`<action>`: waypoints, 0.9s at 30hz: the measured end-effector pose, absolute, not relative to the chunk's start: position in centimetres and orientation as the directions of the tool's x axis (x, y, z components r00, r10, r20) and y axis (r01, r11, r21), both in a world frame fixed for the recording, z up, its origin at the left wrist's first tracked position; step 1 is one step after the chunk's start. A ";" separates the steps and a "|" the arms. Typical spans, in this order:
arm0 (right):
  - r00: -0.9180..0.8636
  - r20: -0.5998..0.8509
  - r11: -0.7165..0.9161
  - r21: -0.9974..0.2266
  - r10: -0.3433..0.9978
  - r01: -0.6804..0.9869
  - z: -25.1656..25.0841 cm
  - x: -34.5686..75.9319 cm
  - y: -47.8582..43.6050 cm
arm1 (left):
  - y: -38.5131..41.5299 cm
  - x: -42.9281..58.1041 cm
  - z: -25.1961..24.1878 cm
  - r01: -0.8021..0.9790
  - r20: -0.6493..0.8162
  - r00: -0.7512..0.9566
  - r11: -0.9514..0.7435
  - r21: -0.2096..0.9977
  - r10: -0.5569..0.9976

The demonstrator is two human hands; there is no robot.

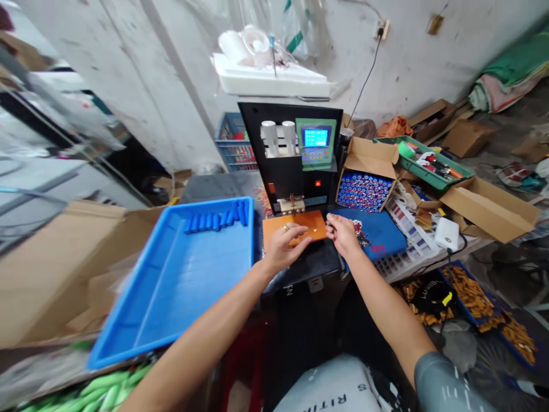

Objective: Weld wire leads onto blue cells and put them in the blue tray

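View: head camera, looking down along both forearms.
Black machine (295, 166): upright at the back of the tabletop (311, 264), with a lit green-framed screen on its front; the landmark for every place below.
Orange board (273, 228): flat, just in front of the machine's base.
Left hand (285, 243): on the board in front of the machine, ring on one finger, fingers loosely bent toward the right; impossible to tell whether anything is gripped.
Right hand (343, 232): in front of the machine's right corner, at the board's right edge, fingertips pinched together; thing pinched too small to make out.
In the way: left hand covering the board's middle.
Blue tray (184, 286): left of the machine, with a row of blue cells (217, 220) along its far edge.
Open carton (364, 189): just right of the machine, packed with cell ends.
Blue pad (384, 234): front right of the machine, just beyond the right hand.
Green tray (424, 166): further right of the machine, behind the carton.
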State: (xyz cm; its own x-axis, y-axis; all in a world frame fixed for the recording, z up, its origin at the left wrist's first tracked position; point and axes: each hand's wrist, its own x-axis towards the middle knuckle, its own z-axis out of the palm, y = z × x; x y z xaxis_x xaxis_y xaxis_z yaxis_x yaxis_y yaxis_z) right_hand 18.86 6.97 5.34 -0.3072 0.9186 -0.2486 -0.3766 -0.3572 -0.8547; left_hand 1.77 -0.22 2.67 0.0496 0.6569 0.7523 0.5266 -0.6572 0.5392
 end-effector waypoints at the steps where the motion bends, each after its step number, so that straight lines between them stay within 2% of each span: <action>1: -0.316 -0.257 -0.370 -0.847 0.913 -0.381 5.0 18.1 6.7 | -0.2 1.7 2.9 0.546 0.753 0.071 -0.657 0.520 0.654; 8: -0.347 -0.245 -0.368 -0.861 0.905 -0.350 3.5 16.0 6.6 | -0.2 1.1 3.1 0.635 0.602 0.016 -0.473 0.611 0.798; 11: -0.346 -0.233 -0.353 -0.871 0.909 -0.341 3.4 16.0 6.6 | -0.2 1.2 3.2 0.628 0.576 0.002 -0.449 0.636 0.818; 15: -0.330 -0.206 -0.309 -0.902 0.921 -0.301 3.4 16.1 6.1 | -0.1 1.2 3.1 0.491 0.539 -0.079 -0.438 0.753 0.839; 19: -0.414 -0.133 -0.207 -0.969 0.900 -0.138 3.5 16.1 5.6 | 0.3 0.9 2.6 0.249 0.382 -0.077 -0.353 0.902 0.921; 24: -0.469 -0.076 -0.080 -0.997 0.880 0.012 3.5 16.6 5.7 | 0.5 1.2 2.1 0.160 0.329 -0.029 -0.320 0.934 0.944; 27: -0.465 -0.070 -0.042 -0.997 0.882 0.071 3.0 17.0 6.4 | 0.1 1.7 2.8 0.227 0.369 -0.046 -0.350 0.909 0.928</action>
State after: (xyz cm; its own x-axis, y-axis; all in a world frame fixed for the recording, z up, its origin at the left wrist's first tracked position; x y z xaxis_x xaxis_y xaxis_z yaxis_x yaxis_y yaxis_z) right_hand 16.98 6.35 3.03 -0.4651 0.8825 -0.0701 0.0714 -0.0415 -0.9966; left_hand 1.65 0.09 2.78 -0.0461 0.9282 0.3693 0.2272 -0.3502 0.9087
